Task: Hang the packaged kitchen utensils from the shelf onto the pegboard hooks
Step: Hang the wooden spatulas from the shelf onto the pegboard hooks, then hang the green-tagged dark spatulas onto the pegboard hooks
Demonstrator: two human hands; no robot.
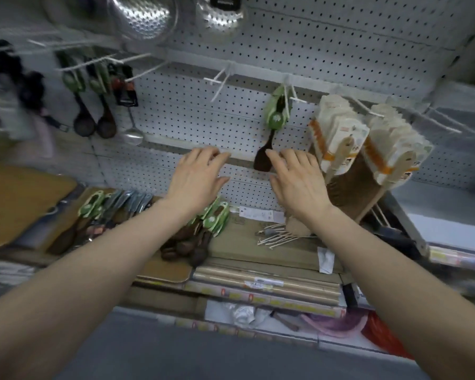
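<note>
**Both hands held open before the pegboard**

Far to the left, two dark ladles [84, 116] hung from white hooks, green cards at the top of their handles, with a metal ladle [133, 133] just beside them. Below, on the shelf [258, 242], a fanned pile of packaged dark spoons [99, 215] with green cards lay flat, next to a tan board [19, 198].

Next came the left hand [196, 178], at the end of a bare forearm that reached up from the lower left corner. Its palm faced away, fingers straight and slightly spread, holding nothing, raised in front of the white pegboard [189, 105]. Under its wrist a second pile of dark spoons in green packaging [203, 229] rested on the shelf.

Between the two hands, one dark spatula with a green card [274, 124] hung from a hook [288, 89], its blade down near the right hand's fingertips; whether they touched could not be told. An empty double hook [220, 80] stuck out to its left.

The right hand [299, 182] mirrored the left: back toward the camera, fingers relaxed and apart, gripping nothing. Loose white hooks [274, 237] lay on the shelf below it.

At the right, two thick rows of wooden spatulas in pale cards [368, 144] hung from pegs.
</note>
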